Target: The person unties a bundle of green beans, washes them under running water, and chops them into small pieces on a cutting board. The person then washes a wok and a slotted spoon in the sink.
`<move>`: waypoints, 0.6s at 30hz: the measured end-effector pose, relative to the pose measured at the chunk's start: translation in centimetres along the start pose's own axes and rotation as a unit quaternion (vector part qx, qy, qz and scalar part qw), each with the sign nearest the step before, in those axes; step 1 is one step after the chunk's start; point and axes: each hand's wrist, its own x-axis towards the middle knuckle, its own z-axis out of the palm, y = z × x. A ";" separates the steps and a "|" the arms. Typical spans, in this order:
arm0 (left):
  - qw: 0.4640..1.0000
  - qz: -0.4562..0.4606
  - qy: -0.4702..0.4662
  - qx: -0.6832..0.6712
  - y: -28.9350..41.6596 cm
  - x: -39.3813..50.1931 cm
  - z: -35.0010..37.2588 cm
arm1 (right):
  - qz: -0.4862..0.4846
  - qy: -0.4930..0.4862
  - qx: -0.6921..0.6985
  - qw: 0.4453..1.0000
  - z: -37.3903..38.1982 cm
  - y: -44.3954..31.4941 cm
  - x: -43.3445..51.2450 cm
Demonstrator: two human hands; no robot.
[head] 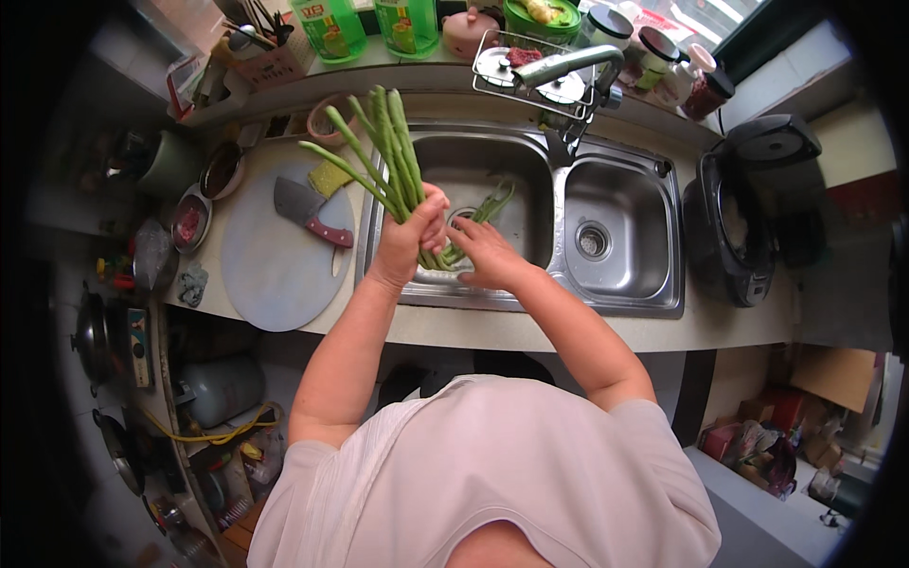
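My left hand point(415, 231) is closed around a bundle of long green beans point(390, 153), held above the large left basin of the steel sink point(540, 250). The upper ends fan out towards the back left, while the lower ends bend under the fist. Beside that bend is my right hand point(490, 255), its thumb and fingers apart around the lower beans. Whether it touches them is hard to tell. Further limp green strands point(495, 204) lie in the basin near the drain, partly hidden by the right hand.
Left of the sink, a cleaver point(302, 206) and a yellow sponge point(329, 177) lie on a round cutting board point(277, 284). A faucet point(568, 65) arches behind the basins. At right stands an open black rice cooker point(738, 213). Green bottles point(406, 28) line the back ledge.
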 end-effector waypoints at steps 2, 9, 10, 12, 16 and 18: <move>0.997 -0.065 0.045 0.013 -4.7 2.6 -0.8 | 0.017 0.006 0.037 0.999 -2.1 3.7 -0.5; 0.979 -0.195 0.033 0.045 -12.0 6.7 -1.3 | 0.120 0.303 -0.026 0.945 -8.4 11.1 4.0; 0.977 -0.204 0.023 0.059 -12.1 7.0 -1.0 | 0.138 0.287 -0.014 0.948 -8.5 11.4 4.1; 0.973 -0.222 0.007 0.070 -12.3 7.5 -0.5 | 0.139 0.240 -0.003 0.961 -8.8 11.5 3.4; 0.969 -0.234 0.010 0.080 -13.0 8.2 0.2 | 0.080 0.238 -0.033 0.967 -8.3 9.8 1.3; 0.969 -0.227 0.019 0.099 -13.7 8.6 0.2 | 0.068 0.245 -0.044 0.966 -7.3 8.3 0.8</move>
